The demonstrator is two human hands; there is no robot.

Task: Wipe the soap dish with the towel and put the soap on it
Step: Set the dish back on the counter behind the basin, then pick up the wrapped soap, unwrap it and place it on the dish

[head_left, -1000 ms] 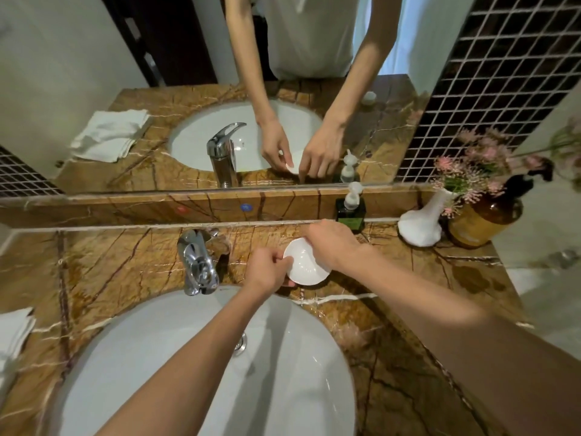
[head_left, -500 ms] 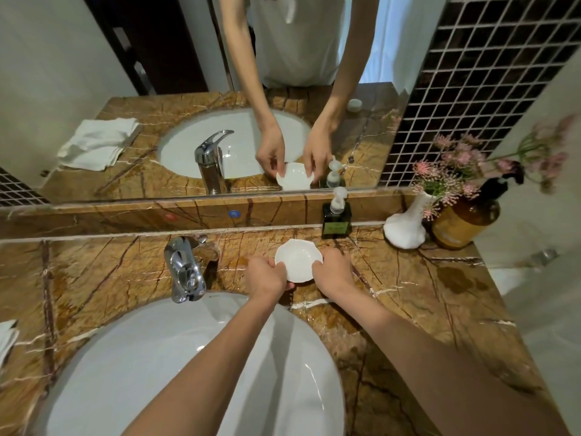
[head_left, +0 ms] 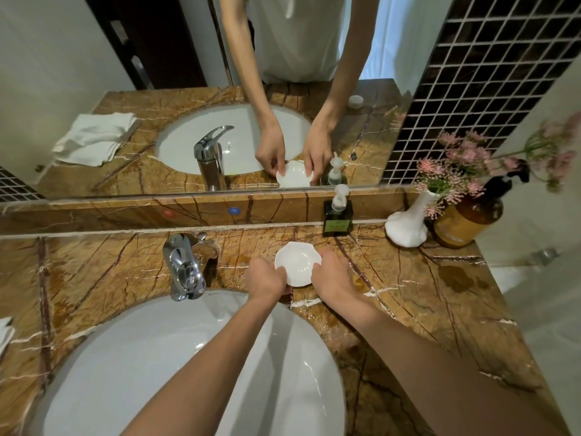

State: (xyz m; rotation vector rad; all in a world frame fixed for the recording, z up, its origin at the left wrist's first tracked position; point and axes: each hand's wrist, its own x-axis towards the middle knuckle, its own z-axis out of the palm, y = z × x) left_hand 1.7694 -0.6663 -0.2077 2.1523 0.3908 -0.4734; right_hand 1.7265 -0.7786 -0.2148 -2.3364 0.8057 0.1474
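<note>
The soap dish (head_left: 298, 263) is a small white scalloped bowl, empty, behind the basin on the marble counter (head_left: 408, 294). My left hand (head_left: 265, 278) grips its left rim and my right hand (head_left: 333, 275) grips its right rim. I cannot tell whether it rests on the counter or is slightly lifted. Only a corner of the white towel (head_left: 4, 333) shows at the far left edge, while the mirror shows it folded. A small round white object (head_left: 356, 101), possibly the soap, appears only in the mirror.
A chrome tap (head_left: 185, 269) stands left of the dish, above the white basin (head_left: 157, 357). Behind the dish is a dark pump bottle (head_left: 338, 215). A white vase with pink flowers (head_left: 408, 225) and an amber pump bottle (head_left: 465, 221) sit at the back right.
My right hand has slid from over the top of the dish to its right rim, uncovering the bowl. My left hand has kept its grip on the left rim.
</note>
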